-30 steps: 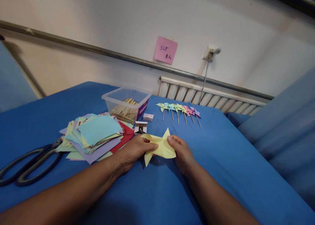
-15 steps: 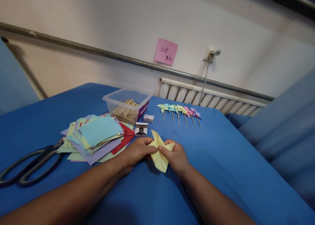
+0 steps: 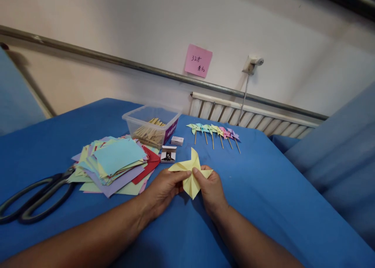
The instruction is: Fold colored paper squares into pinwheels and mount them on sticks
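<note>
Left hand (image 3: 163, 186) and right hand (image 3: 213, 189): fingers clamped on the yellow paper pinwheel (image 3: 192, 185), located between them. Right thumb has shifted from paper's edge to centre; folds judged gathered there.

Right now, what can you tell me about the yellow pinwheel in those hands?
The pinwheel is pale yellow and looks like folded paper, with four pointed blades and visible creases. In this view, one blade points up, one left, one down and one right, partly covered by the right hand. No stick shows. It is held over the blue cloth, gripped near its centre by the left hand and the right.
</note>
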Available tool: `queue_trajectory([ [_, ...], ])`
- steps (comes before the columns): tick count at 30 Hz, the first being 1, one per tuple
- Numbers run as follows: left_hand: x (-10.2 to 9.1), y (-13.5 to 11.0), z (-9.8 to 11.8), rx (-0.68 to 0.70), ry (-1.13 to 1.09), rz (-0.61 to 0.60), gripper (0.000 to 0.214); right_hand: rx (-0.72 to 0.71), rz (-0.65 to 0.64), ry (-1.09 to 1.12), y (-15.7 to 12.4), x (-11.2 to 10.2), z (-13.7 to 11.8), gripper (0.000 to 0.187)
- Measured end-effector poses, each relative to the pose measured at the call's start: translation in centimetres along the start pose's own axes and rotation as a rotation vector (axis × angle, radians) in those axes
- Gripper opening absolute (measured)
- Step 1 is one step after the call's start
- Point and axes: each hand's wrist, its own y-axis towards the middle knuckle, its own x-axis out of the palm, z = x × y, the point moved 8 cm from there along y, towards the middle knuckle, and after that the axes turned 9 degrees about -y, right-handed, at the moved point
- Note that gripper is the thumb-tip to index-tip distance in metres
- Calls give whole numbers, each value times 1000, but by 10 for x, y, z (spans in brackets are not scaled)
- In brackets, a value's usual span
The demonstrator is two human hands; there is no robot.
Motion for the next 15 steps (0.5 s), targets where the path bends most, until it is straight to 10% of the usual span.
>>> queue_trajectory([
  [15, -28, 14, 24, 115, -50, 134, 23, -241, 9, -108, -6, -5, -21, 29],
])
